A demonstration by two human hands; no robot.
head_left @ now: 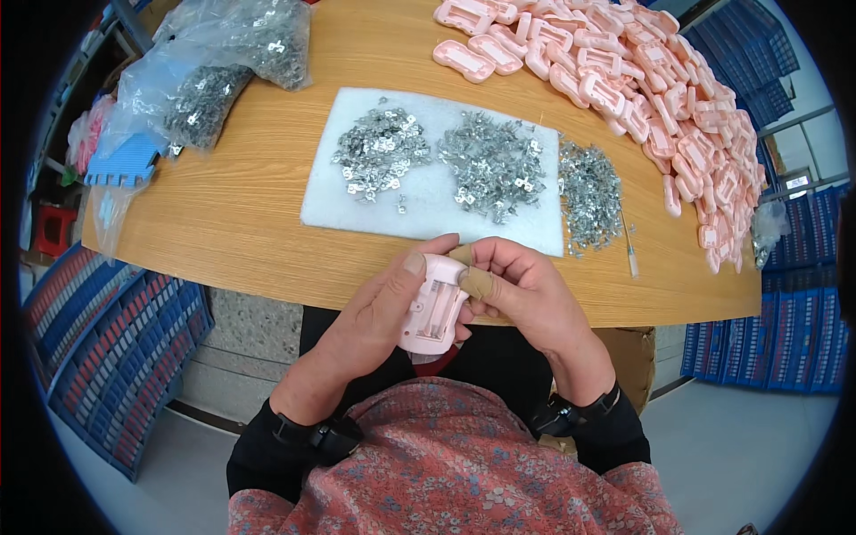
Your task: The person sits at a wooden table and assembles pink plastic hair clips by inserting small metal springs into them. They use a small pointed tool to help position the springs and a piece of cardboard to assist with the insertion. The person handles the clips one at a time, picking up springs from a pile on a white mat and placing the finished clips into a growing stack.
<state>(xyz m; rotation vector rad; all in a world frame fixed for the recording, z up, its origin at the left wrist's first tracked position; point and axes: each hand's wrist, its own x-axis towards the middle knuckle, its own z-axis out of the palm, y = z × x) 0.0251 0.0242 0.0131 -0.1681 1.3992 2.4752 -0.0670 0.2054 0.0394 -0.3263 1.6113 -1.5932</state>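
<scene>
A pink plastic housing (pixel 415 332) with an open battery compartment is held just off the table's near edge. My left hand (pixel 382 308) is wrapped round its left side, thumb near the top. At its upper right corner, my right hand (pixel 526 285) pinches with thumb and forefinger, both covered in tan tape or finger cots. Whether a small part sits between those fingertips is hidden. Beyond my hands lies a white foam sheet (pixel 343 209) bearing two heaps of small metal contact pieces, a left heap (pixel 382 152) and a right heap (pixel 493 167).
A third heap of metal pieces (pixel 590 196) lies right of the sheet, beside a thin pointed tool (pixel 631 254). Many pink housings (pixel 624 76) are piled at the far right. Plastic bags of metal pieces (pixel 209 102) and a blue foam mat (pixel 125 160) are at the left.
</scene>
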